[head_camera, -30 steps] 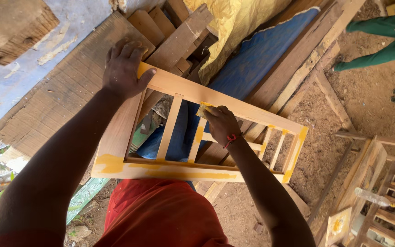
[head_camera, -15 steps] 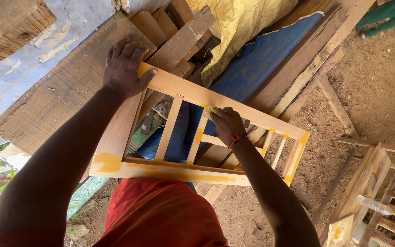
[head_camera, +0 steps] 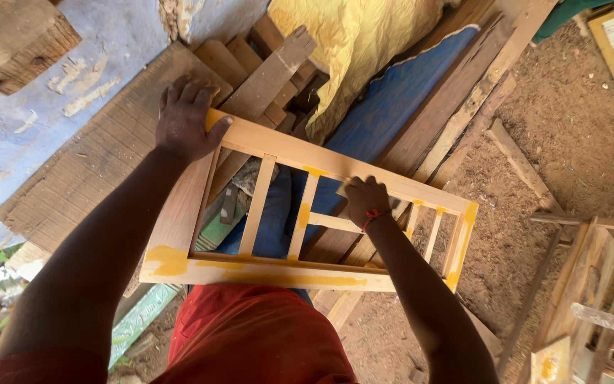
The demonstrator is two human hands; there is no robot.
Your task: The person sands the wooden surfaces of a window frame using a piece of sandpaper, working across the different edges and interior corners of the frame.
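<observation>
Head view:
Frame: the pale wooden slatted frame with yellow filler patches [head_camera: 278, 213] lies tilted across my lap, above my red shorts [head_camera: 250, 341]; its far rail points toward the stacked timber.
Left hand: my left hand [head_camera: 186, 121] clamps the frame's upper left corner, fingers curled together over the far edge, thumb stretched along the top rail.
Right hand: my right hand [head_camera: 365, 200] presses against the inner face of the top rail near its middle, fingers bunched together (whether they pinch anything between them, I cannot tell). A red thread circles that wrist.
Slats: two longer upright slats stand between my hands; shorter ones sit to the right of my right hand.
Surroundings: a blue sheet [head_camera: 385, 121] and a crumpled yellow cloth [head_camera: 364, 50] lie beyond the frame, beside rough brown planks [head_camera: 264, 64]. Sawdust-covered ground [head_camera: 556, 149] spreads to the right, with further wooden frames [head_camera: 605, 284] at the lower right corner.
</observation>
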